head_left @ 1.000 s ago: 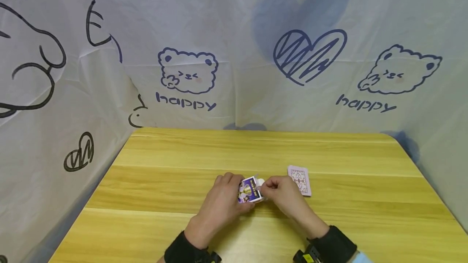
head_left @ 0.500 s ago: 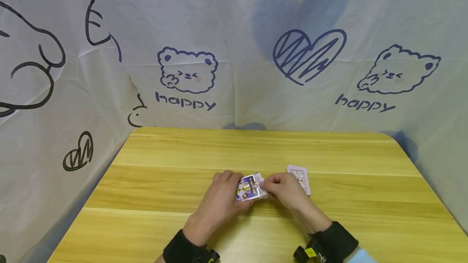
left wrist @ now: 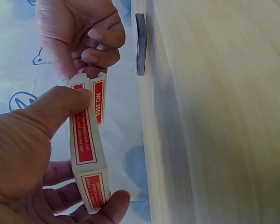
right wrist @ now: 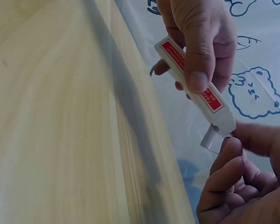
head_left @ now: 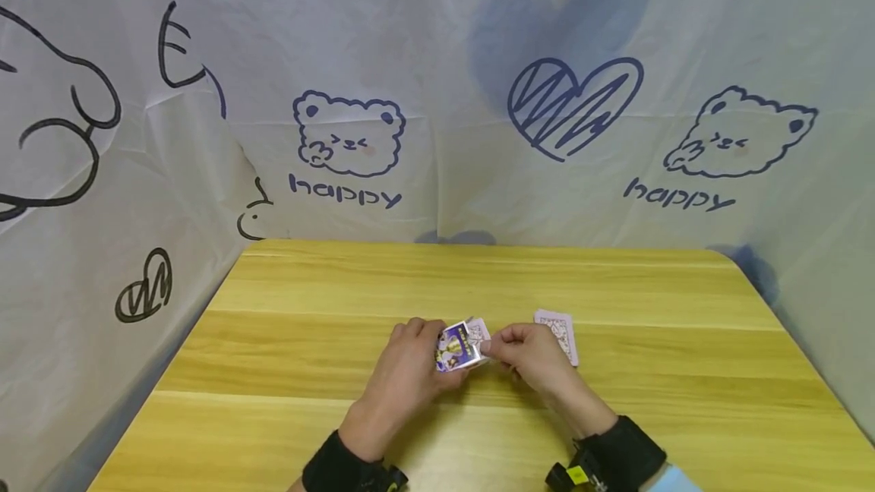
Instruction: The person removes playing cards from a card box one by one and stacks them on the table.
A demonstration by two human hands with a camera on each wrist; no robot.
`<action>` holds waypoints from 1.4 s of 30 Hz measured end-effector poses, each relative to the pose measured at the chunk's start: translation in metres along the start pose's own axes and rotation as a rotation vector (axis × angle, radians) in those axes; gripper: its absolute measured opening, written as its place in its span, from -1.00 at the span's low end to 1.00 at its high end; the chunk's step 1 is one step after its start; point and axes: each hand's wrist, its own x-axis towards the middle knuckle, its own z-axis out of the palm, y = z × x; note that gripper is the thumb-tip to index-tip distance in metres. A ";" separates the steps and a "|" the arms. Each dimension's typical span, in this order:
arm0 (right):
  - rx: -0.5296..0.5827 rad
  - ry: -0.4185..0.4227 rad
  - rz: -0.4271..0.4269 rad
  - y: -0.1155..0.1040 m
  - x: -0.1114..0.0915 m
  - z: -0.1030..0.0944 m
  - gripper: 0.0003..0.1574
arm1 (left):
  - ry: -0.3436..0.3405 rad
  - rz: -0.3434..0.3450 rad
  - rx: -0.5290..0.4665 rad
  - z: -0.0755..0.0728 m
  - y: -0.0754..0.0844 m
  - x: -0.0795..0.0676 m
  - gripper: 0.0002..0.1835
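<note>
My left hand [head_left: 409, 374] grips a small playing card box [head_left: 454, 348], purple with a gold trophy on its front, just above the table. Its narrow sides [left wrist: 86, 135] are white with red panels, and the thumb lies along one of them. At the box's right end my right hand [head_left: 536, 359] pinches an end flap between thumb and index finger. A pale patterned piece [head_left: 478, 329] shows at that end; whether it is a card or part of the box I cannot tell. Beside the right hand lies a stack of playing cards [head_left: 562, 331], backs up, partly hidden by that hand.
The wooden table [head_left: 307, 355] carries the card stack to the right of the box. White cloth [head_left: 451, 173] with blue drawings hangs behind the table's far edge, and more cloth [head_left: 61, 310] hangs at the left.
The box has shifted slightly left in my left hand, and more of the pale patterned piece shows at its open end. My right fingers stay at that end. The card stack lies still.
</note>
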 end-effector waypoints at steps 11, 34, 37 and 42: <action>0.032 0.035 0.016 0.001 0.000 -0.003 -0.74 | 0.000 -0.021 0.010 0.001 0.000 -0.001 -0.27; -0.245 0.015 -0.006 -0.010 0.028 -0.129 -0.60 | 0.012 -0.054 0.055 -0.002 -0.003 0.001 -0.27; -0.289 -0.016 0.023 -0.006 0.034 -0.143 -0.61 | 0.015 -0.052 0.054 -0.001 -0.004 0.001 -0.27; -0.343 -0.077 0.080 0.002 0.043 -0.151 -0.68 | 0.011 -0.052 0.046 -0.001 -0.004 0.001 -0.26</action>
